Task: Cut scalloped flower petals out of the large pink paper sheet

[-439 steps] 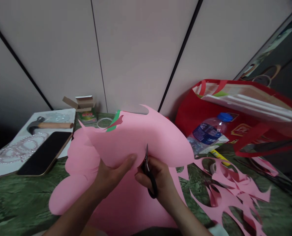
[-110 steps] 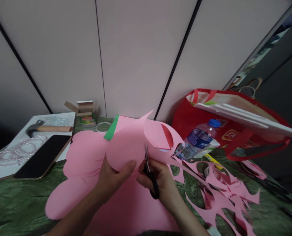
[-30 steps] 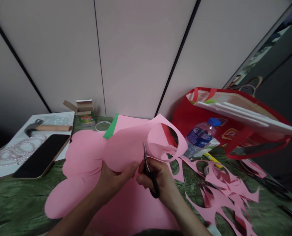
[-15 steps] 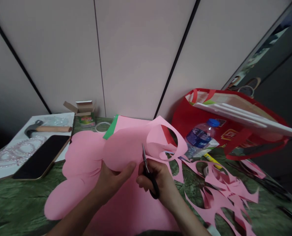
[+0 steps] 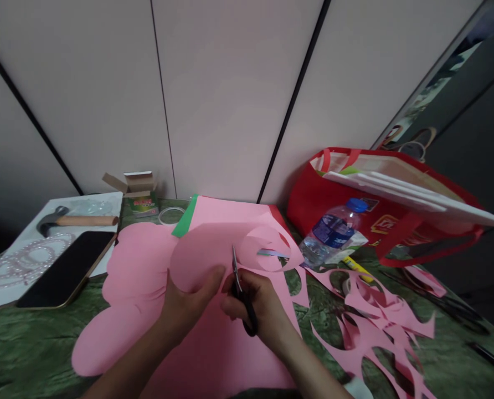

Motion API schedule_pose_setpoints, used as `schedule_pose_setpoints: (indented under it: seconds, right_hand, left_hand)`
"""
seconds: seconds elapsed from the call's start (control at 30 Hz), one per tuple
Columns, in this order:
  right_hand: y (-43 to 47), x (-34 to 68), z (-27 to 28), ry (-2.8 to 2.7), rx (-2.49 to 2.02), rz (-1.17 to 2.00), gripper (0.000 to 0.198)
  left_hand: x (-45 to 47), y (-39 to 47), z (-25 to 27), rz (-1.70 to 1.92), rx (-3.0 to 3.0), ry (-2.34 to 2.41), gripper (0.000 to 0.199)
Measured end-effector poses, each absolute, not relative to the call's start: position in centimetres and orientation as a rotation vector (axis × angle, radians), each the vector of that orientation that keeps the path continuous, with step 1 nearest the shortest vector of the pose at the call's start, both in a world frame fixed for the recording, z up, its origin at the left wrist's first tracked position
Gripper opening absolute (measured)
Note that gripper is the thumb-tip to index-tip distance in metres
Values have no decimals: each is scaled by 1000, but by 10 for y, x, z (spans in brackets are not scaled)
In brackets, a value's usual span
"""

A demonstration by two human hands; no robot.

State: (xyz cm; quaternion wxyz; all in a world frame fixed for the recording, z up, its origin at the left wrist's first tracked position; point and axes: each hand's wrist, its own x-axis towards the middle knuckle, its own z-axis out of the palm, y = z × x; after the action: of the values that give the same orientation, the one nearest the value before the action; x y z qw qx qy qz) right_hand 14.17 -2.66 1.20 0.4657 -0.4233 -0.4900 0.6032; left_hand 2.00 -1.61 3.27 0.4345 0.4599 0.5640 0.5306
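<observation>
My left hand (image 5: 189,305) grips a piece of pink paper (image 5: 201,252), thumb on the near face and the other fingers hidden behind it. My right hand (image 5: 255,302) is closed around the black handles of a pair of scissors (image 5: 246,302). Their blades point up and away at the paper's right part, just beside my left thumb. From that side a curling offcut with a rounded hole (image 5: 294,252) hangs off. Beneath lies a large pink sheet (image 5: 226,354). To the left are rounded pink paper cut-outs (image 5: 137,260), overlapping one another.
Pink paper scraps (image 5: 367,346) lie at the right, near a yellow tube (image 5: 357,267). A water bottle (image 5: 332,233) leans against a red bag (image 5: 309,188). At left are a phone (image 5: 68,269), a hammer (image 5: 78,220), beaded strands (image 5: 26,260) and an opened small box (image 5: 141,197).
Both hands, the scissors and the held paper have shifted slightly left. The looped offcut on the right has dropped lower and tilted. The whole view has also shifted a little.
</observation>
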Motion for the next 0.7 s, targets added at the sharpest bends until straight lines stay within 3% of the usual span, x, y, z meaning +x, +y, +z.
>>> schedule_pose_setpoints:
  seconds: [0.7]
  right_hand:
    - [-24,146,8,-1235,-997,1429,35]
  left_hand:
    - [25,-21,36,1283,1128,1385,22]
